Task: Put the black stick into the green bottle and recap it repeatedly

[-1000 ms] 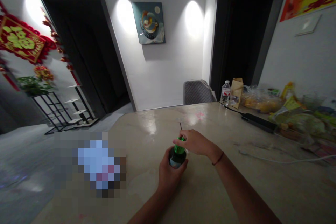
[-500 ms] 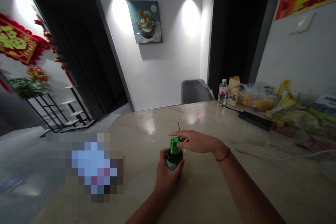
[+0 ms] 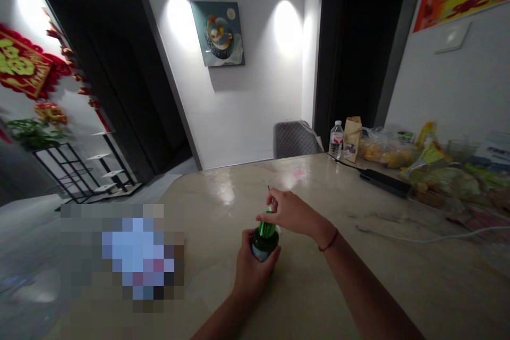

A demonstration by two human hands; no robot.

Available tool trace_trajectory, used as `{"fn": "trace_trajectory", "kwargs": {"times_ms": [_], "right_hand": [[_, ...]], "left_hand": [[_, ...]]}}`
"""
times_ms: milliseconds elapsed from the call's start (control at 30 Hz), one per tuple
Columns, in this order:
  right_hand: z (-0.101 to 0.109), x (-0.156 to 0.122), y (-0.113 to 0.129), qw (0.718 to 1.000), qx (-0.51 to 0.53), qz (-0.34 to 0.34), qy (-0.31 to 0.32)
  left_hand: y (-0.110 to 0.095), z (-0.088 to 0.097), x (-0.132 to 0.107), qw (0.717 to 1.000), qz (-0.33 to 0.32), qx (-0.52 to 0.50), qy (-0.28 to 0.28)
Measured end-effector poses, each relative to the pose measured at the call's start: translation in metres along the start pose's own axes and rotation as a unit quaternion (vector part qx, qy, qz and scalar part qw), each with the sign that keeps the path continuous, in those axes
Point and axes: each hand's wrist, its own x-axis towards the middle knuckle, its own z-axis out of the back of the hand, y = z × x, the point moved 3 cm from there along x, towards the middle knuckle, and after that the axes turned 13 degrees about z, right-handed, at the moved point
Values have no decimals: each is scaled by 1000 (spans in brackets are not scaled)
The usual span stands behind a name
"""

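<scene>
A dark green bottle (image 3: 265, 240) with shiny green foil (image 3: 267, 227) round its neck and a pale label stands before me on the table. My left hand (image 3: 253, 271) is wrapped round its body. Just above the foil, my right hand (image 3: 289, 212) has its fingers curled, its thumb across the top of the neck. Beyond these fingers the tip of a thin dark stick (image 3: 269, 188) shows. The fingers hide most of the stick and the bottle's mouth, so what they pinch is unclear.
On the marble-look table (image 3: 215, 212), a water bottle (image 3: 337, 139), a paper bag (image 3: 352, 138), bagged food (image 3: 388, 151) and a black oblong device (image 3: 384, 183) stand at the right. A white cable (image 3: 422, 239) lies nearer. A grey chair (image 3: 295, 139) is opposite. Pixelation covers the left.
My right hand's fingers, stretched over the bottle top before, have curled in and closed just above the foil. My left hand keeps its hold on the bottle.
</scene>
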Motion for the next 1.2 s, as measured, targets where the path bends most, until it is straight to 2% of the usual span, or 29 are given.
{"fn": "trace_trajectory", "kwargs": {"times_ms": [200, 467, 667, 733, 900, 1067, 1200], "right_hand": [[1, -3, -3, 992, 98, 62, 40], [-5, 0, -6, 999, 28, 0, 23], [-2, -3, -11, 989, 125, 59, 50], [-2, -4, -9, 990, 115, 64, 50], [-3, -3, -5, 998, 31, 24, 43], [-4, -4, -4, 994, 66, 61, 63], [-3, -4, -5, 998, 44, 32, 45]], "left_hand": [[3, -1, 1, 1000, 8, -3, -5], [5, -1, 2, 1000, 16, -7, -11], [6, -1, 3, 999, 32, -15, -3], [6, -1, 3, 999, 30, -15, -2], [6, -1, 4, 1000, 25, -7, -11], [8, -2, 4, 1000, 23, -7, -6], [7, -3, 3, 1000, 6, -6, -2]]}}
